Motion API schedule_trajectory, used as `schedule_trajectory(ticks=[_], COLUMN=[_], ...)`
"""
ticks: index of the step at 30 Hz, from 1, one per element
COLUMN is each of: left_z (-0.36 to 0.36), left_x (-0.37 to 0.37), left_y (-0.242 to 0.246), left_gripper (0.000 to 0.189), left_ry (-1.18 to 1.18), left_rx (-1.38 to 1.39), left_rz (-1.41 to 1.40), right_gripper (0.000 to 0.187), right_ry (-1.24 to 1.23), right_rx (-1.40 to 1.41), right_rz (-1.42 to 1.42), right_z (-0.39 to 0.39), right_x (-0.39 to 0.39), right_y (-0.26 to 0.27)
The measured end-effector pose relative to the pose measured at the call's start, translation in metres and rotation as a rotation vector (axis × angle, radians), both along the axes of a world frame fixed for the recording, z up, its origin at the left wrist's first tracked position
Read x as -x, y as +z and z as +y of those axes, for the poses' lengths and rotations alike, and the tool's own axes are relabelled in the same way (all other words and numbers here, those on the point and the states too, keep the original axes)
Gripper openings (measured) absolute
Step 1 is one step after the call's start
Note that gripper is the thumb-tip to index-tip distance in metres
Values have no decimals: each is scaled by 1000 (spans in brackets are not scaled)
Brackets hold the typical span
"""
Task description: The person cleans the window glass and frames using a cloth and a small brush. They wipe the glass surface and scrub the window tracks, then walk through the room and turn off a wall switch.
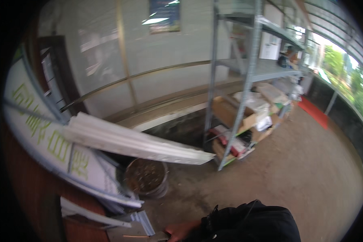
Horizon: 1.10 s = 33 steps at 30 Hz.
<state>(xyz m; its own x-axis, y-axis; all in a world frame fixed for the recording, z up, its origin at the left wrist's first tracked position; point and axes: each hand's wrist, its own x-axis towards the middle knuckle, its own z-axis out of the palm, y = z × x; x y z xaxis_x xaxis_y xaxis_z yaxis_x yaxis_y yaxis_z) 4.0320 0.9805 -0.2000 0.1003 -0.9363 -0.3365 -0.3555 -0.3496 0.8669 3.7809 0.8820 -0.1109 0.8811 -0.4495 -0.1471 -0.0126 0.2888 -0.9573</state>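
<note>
At the bottom edge, a hand that appears to be my right hand (pixel 183 230) reaches leftward from a black sleeve (pixel 251 224). Its fingers are partly cut off by the frame and blurred. They lie against the end of a greyish piece (pixel 159 237); whether they grip it is unclear. Just left of the hand are short grey metal strips (pixel 143 222) and a pale long strip (pixel 96 213). Ahead, a bundle of long white perforated profiles (pixel 136 144) slants across the view. Below it stands a round bucket (pixel 161 190) of dark loose material. My left hand is out of view.
A metal shelving rack (pixel 250 72) holds open cardboard boxes (pixel 230 113) and a red-and-white box (pixel 230 140). A white signboard (pixel 48 130) with green characters leans at the left. A red strip (pixel 313 112) lies along the right wall. Brown floor (pixel 275 172) stretches rightward.
</note>
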Motion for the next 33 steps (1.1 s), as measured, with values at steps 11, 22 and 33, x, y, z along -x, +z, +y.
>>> schedule_trajectory(ticks=[11,22,33], left_z=[-32,-13,17], left_x=[119,462,713], left_y=[-28,17,61], left_gripper=[42,47,29], left_ry=[-394,-963,-959], left_rx=[297,180,133], left_rz=[-23,78,496], right_gripper=[41,44,34], right_ry=[-595,-1167,-1764], right_rx=[-24,146,414], right_rz=[25,-78,159], right_z=[68,182,282], right_x=[164,444,628], right_y=[-30,-23,-26])
